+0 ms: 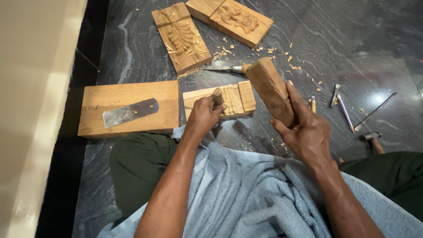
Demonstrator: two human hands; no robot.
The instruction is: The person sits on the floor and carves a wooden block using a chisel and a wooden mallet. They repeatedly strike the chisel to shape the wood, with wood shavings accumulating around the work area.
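left hand (203, 113) fisted round a chisel (217, 95) (ridged plank (235, 99) below); right hand (304, 130) grips a blocky wooden mallet (271, 88).

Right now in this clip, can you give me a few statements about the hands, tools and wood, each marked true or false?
1. The right hand grips a wooden block. True.
2. The left hand is empty. False: it holds a wooden-handled chisel on the small workpiece.
3. A flat metal blade lies on the plain board. True.
4. The two carved panels rest on the person's lap. False: they lie on the dark stone floor; a blue towel covers the lap.
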